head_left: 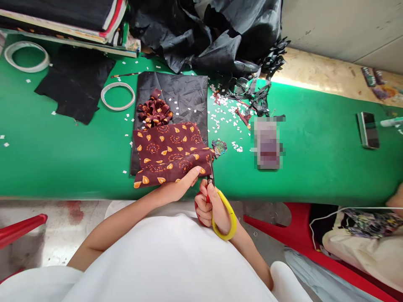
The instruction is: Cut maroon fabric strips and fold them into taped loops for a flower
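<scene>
My left hand (189, 179) pinches the near right edge of a maroon cloth (176, 147) printed with orange leaf shapes. In my right hand (210, 205) are scissors (233, 218) with one yellow and one red handle, fingers wrapped through the loops. Their blades point away from me and lie at the cloth's right edge; how far they are apart is hard to make out. Part of the cloth rests on a black sheet (189, 96). Just beyond it lies a gathered bunch of the same maroon fabric (156, 112). A small glittery piece (219, 147) sits right of the blades.
White paper bits (220, 119) and black scraps (260, 98) litter the green table (94, 167). Two tape rolls (118, 96) and a black cloth piece (75, 84) lie left. Black fabric (204, 33) is heaped behind. Phones (368, 130) lie right, near a seated person (362, 247).
</scene>
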{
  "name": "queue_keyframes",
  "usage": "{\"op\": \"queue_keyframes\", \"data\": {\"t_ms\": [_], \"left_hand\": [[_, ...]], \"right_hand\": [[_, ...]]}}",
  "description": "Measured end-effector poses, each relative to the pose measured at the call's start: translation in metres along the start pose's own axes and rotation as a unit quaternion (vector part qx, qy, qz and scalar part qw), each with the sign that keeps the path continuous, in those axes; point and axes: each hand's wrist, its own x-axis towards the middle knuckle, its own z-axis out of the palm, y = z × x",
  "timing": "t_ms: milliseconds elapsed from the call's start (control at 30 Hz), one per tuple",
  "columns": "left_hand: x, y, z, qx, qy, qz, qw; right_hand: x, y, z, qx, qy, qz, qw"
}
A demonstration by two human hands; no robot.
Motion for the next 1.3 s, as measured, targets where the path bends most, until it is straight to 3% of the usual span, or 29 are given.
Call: {"op": "queue_keyframes", "data": {"t_ms": [67, 133, 200, 267, 400, 500, 567, 700, 867, 933, 1033, 1300], "left_hand": [[0.001, 0.0, -0.001, -0.059, -0.043, 0.022, 0.997], [0.004, 0.001, -0.001, -0.182, -0.062, 0.023, 0.981], [0.007, 0.002, 0.0, -0.305, -0.052, 0.006, 0.951], [0.01, 0.003, 0.001, -0.366, -0.008, -0.007, 0.931], [0.013, 0.006, 0.003, -0.349, 0.095, 0.002, 0.932], [0.01, 0.011, -0.003, -0.237, 0.145, 0.051, 0.959], [0.007, 0.018, -0.01, -0.136, 0.165, 0.098, 0.972], [0.003, 0.022, -0.022, -0.081, 0.188, 0.147, 0.968], [0.01, 0.006, -0.018, -0.189, 0.249, 0.063, 0.948], [0.015, 0.002, -0.013, -0.275, 0.276, 0.061, 0.919], [0.019, 0.005, -0.009, -0.371, 0.248, 0.049, 0.894], [0.017, 0.011, -0.01, -0.335, 0.253, 0.072, 0.905]], "right_hand": [[0.0, 0.001, -0.001, -0.001, -0.007, -0.012, 1.0], [-0.001, 0.001, -0.001, -0.007, -0.012, -0.02, 1.0], [-0.001, 0.001, -0.001, -0.015, -0.018, -0.021, 1.0], [-0.001, 0.001, -0.002, -0.023, -0.022, -0.018, 0.999], [0.0, 0.0, -0.003, -0.031, -0.032, -0.017, 0.999], [0.004, -0.003, -0.002, -0.035, -0.048, -0.026, 0.998], [0.008, -0.006, 0.002, -0.032, -0.058, -0.039, 0.997], [0.02, -0.011, 0.012, -0.024, -0.093, -0.049, 0.994], [0.032, -0.013, 0.022, -0.025, -0.109, -0.039, 0.993], [0.034, -0.013, 0.024, -0.033, -0.105, -0.027, 0.994], [0.034, -0.013, 0.026, -0.051, -0.09, -0.014, 0.995], [0.029, -0.012, 0.031, -0.077, -0.068, -0.028, 0.994]]}}
